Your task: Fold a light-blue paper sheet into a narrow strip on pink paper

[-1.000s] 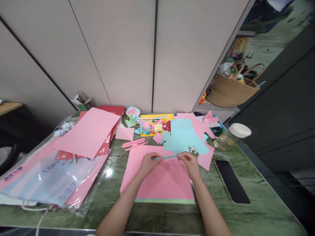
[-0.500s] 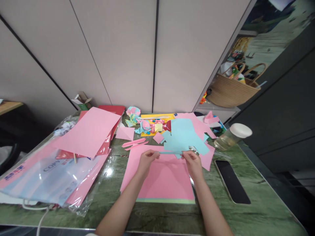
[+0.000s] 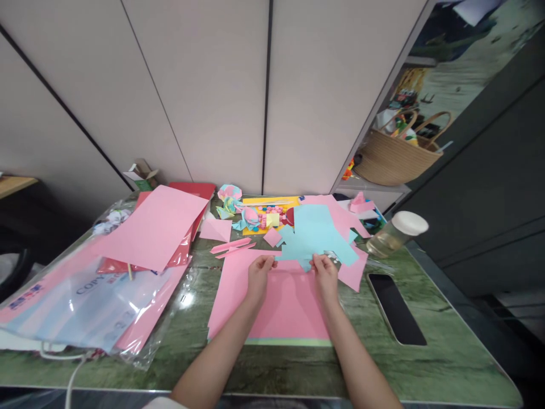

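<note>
Above a stack of pink sheets both hands are raised, fingers pinched. My left hand grips one end of a thin blue paper strip, of which little shows against the larger blue sheet behind. My right hand is closed near the strip's other end, beside the lower edge of the cut blue sheet. Two folded pink strips lie left of the stack. Behind are a small pink square and paper flowers.
A plastic paper packet and a pink sheet cover the table's left. On the right are a phone and a lidded bottle. A yellow sheet with small beads lies at the back. A woven basket stands beyond.
My hands have come slightly closer together, and the strip between them is harder to make out. The view has shifted a little.
</note>
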### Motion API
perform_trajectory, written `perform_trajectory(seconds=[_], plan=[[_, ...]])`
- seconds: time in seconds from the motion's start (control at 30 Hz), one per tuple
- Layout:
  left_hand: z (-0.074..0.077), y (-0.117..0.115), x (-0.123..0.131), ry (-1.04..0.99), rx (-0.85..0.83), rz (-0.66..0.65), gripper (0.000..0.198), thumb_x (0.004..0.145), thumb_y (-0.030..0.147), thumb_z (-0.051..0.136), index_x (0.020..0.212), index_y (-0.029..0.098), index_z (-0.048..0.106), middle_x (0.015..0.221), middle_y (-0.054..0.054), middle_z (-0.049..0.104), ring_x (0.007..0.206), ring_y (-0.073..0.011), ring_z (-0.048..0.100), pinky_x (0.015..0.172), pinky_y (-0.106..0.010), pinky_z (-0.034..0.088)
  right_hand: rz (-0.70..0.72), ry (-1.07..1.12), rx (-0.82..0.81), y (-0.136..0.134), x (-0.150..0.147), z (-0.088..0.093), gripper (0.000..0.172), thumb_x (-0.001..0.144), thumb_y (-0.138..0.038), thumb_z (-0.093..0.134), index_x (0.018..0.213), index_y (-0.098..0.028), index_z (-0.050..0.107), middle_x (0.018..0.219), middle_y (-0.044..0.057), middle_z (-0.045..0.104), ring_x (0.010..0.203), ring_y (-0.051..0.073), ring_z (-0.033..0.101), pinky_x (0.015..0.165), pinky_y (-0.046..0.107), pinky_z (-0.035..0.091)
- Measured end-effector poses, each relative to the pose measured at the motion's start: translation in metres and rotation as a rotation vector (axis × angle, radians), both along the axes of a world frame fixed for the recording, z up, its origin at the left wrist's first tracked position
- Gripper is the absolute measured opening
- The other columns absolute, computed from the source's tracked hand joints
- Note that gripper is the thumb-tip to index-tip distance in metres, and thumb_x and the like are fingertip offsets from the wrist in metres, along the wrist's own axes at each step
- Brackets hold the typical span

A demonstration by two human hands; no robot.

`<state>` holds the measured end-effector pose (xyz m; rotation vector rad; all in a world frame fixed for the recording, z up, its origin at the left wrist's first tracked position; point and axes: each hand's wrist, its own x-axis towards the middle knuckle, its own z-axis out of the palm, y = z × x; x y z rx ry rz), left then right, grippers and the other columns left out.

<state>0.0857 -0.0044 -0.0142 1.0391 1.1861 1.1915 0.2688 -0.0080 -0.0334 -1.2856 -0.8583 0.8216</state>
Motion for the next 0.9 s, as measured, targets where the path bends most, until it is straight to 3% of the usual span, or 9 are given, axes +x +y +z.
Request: perform_trajectory(seconds=[0.13, 0.27, 0.43, 0.57, 0.73, 0.9], plan=[[0.003, 0.007, -0.008, 0.050, 0.020, -0.029, 0.032, 0.088, 0.033, 0.053, 0.114, 0.015, 0.054, 0.112, -0.008, 0.058, 0.095, -0.0193, 0.059, 0.080, -0.040, 0.051, 0.082, -0.020, -0.053, 0.003, -0.003, 0.000, 0.030, 0.089, -0.035, 0.052, 0.112, -0.015, 0.055, 0.109, 0.007, 0.059, 0.091, 0.018, 0.060, 0.077, 0.038, 0.051], [0.015, 0.017, -0.034, 0.162, 0.091, -0.026, 0.031, 0.088, 0.032, 0.054, 0.114, 0.015, 0.054, 0.113, -0.008, 0.058, 0.095, -0.0194, 0.059, 0.079, -0.039, 0.051, 0.159, -0.072, -0.082, 0.000, 0.009, 0.007, 0.030, 0.089, -0.036, 0.051, 0.110, -0.015, 0.056, 0.106, 0.006, 0.060, 0.088, 0.017, 0.060, 0.075, 0.036, 0.052], [0.030, 0.033, -0.085, 0.324, 0.228, 0.182, 0.031, 0.088, 0.033, 0.053, 0.113, 0.015, 0.055, 0.114, -0.008, 0.057, 0.098, -0.0204, 0.058, 0.082, -0.041, 0.050, 0.178, -0.249, -0.071, -0.006, 0.040, 0.018, 0.029, 0.089, -0.036, 0.051, 0.107, -0.014, 0.057, 0.100, 0.005, 0.061, 0.083, 0.015, 0.061, 0.073, 0.035, 0.052], [0.026, 0.039, -0.131, 0.480, 0.305, 0.324, 0.032, 0.088, 0.033, 0.053, 0.115, 0.015, 0.054, 0.119, -0.009, 0.055, 0.104, -0.0221, 0.056, 0.087, -0.044, 0.047, 0.192, -0.485, -0.071, -0.006, 0.053, 0.017, 0.028, 0.089, -0.035, 0.052, 0.107, -0.014, 0.057, 0.102, 0.006, 0.061, 0.086, 0.016, 0.061, 0.075, 0.036, 0.051], [0.016, 0.028, -0.160, 0.683, 0.374, 0.180, 0.021, 0.083, 0.028, 0.059, 0.100, 0.015, 0.062, 0.114, -0.008, 0.060, 0.109, -0.0235, 0.054, 0.097, -0.049, 0.038, 0.178, -0.870, -0.058, 0.001, 0.056, 0.014, 0.031, 0.088, -0.033, 0.054, 0.113, -0.016, 0.055, 0.116, 0.008, 0.057, 0.101, 0.021, 0.056, 0.086, 0.044, 0.047], [0.020, 0.001, -0.149, 0.763, 0.441, 0.086, 0.023, 0.073, 0.019, 0.057, 0.092, 0.021, 0.069, 0.114, -0.008, 0.063, 0.113, -0.0283, 0.052, 0.104, -0.049, 0.032, 0.264, -1.185, -0.002, 0.014, 0.055, 0.016, 0.033, 0.088, -0.033, 0.053, 0.118, -0.018, 0.053, 0.122, 0.009, 0.054, 0.106, 0.022, 0.055, 0.090, 0.046, 0.045]])
